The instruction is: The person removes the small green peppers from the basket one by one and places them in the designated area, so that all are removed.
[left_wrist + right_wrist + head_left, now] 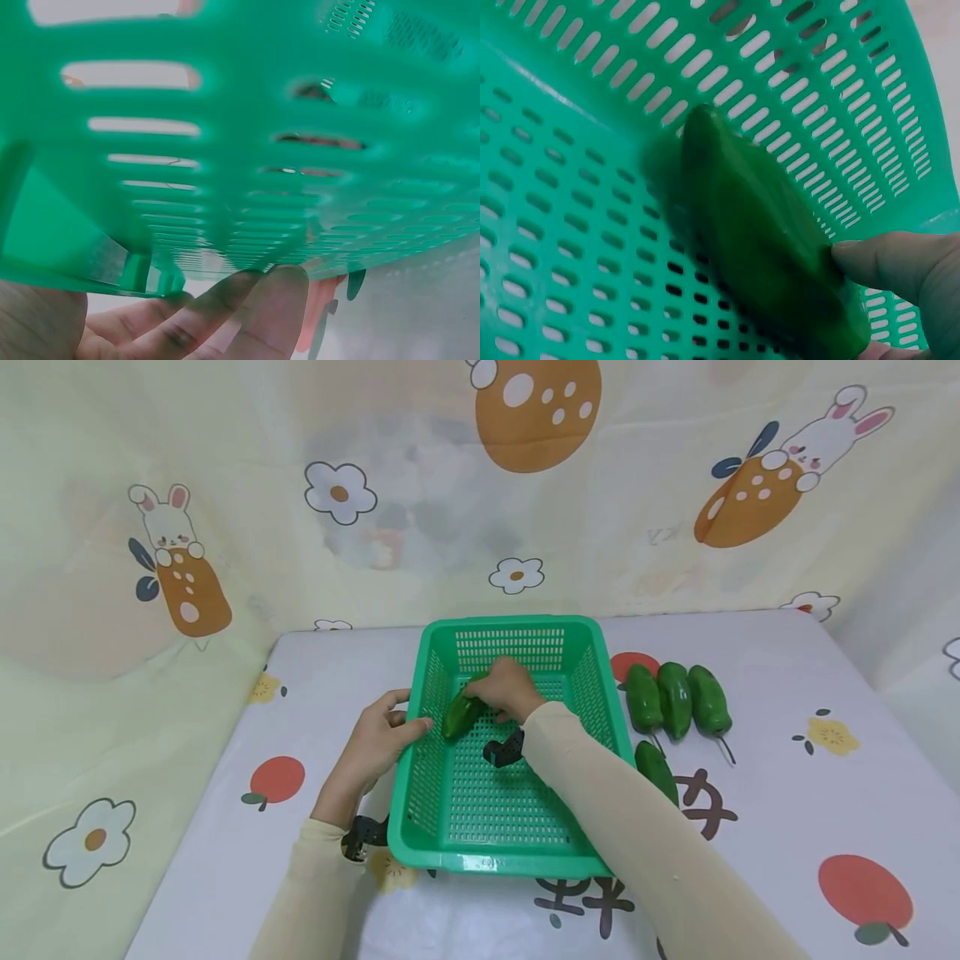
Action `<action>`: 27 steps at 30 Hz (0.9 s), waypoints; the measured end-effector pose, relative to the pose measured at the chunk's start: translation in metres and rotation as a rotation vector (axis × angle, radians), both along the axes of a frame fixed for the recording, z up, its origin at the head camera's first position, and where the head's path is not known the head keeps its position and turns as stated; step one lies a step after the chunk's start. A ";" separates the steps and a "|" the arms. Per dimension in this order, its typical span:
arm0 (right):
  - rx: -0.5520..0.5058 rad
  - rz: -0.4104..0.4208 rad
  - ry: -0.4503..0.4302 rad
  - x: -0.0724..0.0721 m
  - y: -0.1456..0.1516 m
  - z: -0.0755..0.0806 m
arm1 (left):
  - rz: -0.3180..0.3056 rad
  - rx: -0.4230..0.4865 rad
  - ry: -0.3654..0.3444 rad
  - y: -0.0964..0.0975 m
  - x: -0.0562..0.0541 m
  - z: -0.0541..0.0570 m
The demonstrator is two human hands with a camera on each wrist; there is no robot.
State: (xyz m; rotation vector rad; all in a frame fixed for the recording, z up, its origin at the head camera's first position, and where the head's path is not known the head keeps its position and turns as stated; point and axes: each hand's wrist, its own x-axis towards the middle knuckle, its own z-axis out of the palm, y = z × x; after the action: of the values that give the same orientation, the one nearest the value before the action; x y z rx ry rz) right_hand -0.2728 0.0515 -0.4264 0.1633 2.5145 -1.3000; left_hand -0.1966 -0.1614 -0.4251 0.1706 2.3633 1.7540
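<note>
A green plastic basket [510, 863] with slotted walls stands in the middle of the table. Inside it, my right hand [512, 687] pinches a green pepper [461, 715] near the left wall. The right wrist view shows the thumb pressed on one end of this pepper [757, 240], which lies close to the basket floor. At the basket's left rim, my left hand [378, 739] grips with the thumb over the edge and the other fingers outside. From the left wrist, those fingers [274, 315] appear against the slotted outer wall.
Right of the basket, three green peppers [675, 700] lie side by side. Another green pepper [657, 770] lies nearer, partly hidden by the basket and right sleeve. A patterned cloth [780, 793] covers the table, and a printed curtain [420, 435] hangs behind.
</note>
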 end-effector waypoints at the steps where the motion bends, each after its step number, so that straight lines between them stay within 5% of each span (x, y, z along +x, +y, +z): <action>1: -0.003 0.004 0.005 0.000 -0.001 0.000 | -0.001 0.003 -0.002 0.000 0.000 0.000; 27: -0.081 0.142 0.047 0.006 -0.016 0.001 | -0.001 0.006 0.002 0.002 0.000 -0.001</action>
State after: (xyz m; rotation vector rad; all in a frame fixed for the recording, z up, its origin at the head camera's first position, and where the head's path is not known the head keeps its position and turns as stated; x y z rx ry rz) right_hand -0.2672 0.0356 -0.4257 -0.0628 2.4570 -1.3595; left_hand -0.1964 -0.1595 -0.4257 0.1744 2.3590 1.7621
